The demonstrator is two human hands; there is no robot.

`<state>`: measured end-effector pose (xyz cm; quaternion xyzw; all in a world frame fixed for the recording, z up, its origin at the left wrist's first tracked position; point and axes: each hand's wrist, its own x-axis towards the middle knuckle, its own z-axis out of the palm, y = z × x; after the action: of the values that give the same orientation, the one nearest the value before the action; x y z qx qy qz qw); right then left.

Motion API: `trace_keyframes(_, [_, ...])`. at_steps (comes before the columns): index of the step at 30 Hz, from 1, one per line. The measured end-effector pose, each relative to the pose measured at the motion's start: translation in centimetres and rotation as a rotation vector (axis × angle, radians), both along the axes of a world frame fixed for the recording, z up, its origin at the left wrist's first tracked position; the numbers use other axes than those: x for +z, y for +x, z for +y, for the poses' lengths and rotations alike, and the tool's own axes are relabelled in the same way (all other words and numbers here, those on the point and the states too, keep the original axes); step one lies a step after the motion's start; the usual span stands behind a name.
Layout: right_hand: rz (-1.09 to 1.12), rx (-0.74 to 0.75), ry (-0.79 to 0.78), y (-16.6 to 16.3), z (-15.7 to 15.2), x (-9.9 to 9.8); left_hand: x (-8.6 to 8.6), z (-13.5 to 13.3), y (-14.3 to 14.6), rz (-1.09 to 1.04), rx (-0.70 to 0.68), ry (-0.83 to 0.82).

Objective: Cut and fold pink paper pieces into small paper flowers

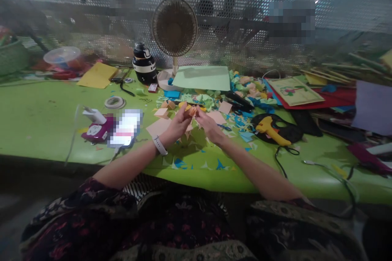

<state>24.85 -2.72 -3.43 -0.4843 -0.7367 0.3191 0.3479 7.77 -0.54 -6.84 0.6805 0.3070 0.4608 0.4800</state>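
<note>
Both hands meet over the middle of the green table (196, 175). My left hand (177, 125), with a pale band on its wrist, pinches a small peach-orange piece of paper (192, 111). From the other side, my right hand (208, 125) has its fingers closed on the same paper. Its exact shape is partly covered by the fingers. Peach paper squares lie around the hands, one sheet (158, 127) by the left hand and another (216, 117) behind the right. Small blue and pale paper scraps (180, 163) are scattered on the tabletop below.
A fan (175, 26) and a black bottle (145, 65) stand at the back. Left are a lit phone (126, 128), a purple power strip (98, 130) and a tape roll (114, 102). A yellow glue gun (271, 130) lies right, before heaped paper cuttings (254, 89).
</note>
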Motion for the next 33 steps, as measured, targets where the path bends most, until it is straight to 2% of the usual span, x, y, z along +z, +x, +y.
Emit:
trace_keyframes(4, [-0.124, -0.012, 0.038, -0.1, 0.0, 0.0, 0.7, -0.3, 0.1, -0.126, -0.017, -0.109])
trace_keyframes(8, [-0.162, -0.057, 0.078, -0.2, 0.0, -0.2, 1.3, -0.5, 0.2, -0.125, 0.006, -0.136])
trace_keyframes(13, [-0.098, -0.154, 0.157, 0.3, 0.5, -0.1, 1.7, -0.3, -0.2, -0.128, 0.153, -0.236])
trace_keyframes(18, [0.064, -0.168, 0.068, 1.0, 1.5, -0.2, 2.5, -0.4, -0.3, -0.235, 0.158, -0.363])
trace_keyframes(23, [0.109, -0.17, 0.053, 1.2, 1.7, -0.5, 2.9, -0.3, -0.4, -0.251, 0.186, -0.344])
trace_keyframes(33, [0.127, -0.161, 0.017, 1.0, 1.5, -0.5, 2.7, -0.2, -0.4, -0.218, 0.142, -0.344])
